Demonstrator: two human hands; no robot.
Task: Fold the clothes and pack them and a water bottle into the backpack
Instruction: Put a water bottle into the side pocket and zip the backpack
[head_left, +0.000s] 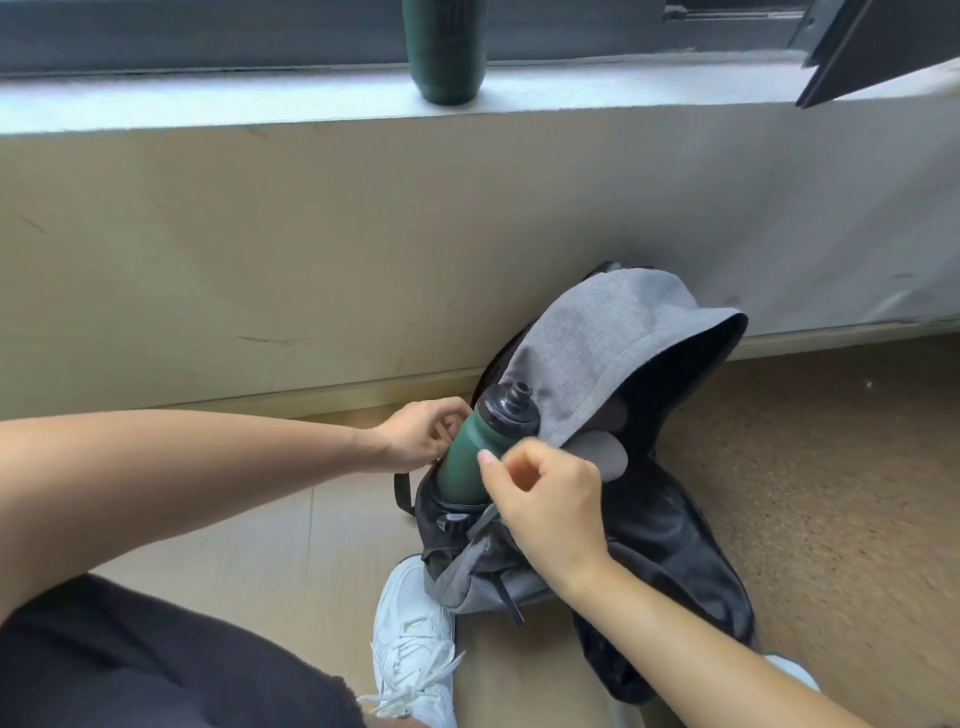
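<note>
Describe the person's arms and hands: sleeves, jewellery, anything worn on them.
The left forearm and right forearm are bare, with no sleeves in view. The left hand and right hand are bare as well: no gloves, rings, watch or wristband show. The right thumbnail looks short and unpainted.

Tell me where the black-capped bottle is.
Head view, centre: the bottle sits tilted in the side pocket of the backpack, between the left hand and right hand.

Centre frame: green water bottle (466, 460) tilted in the grey backpack's (597, 332) side pocket; left hand (421, 434) holds it, right hand's (545, 501) thumb touches it.
</note>
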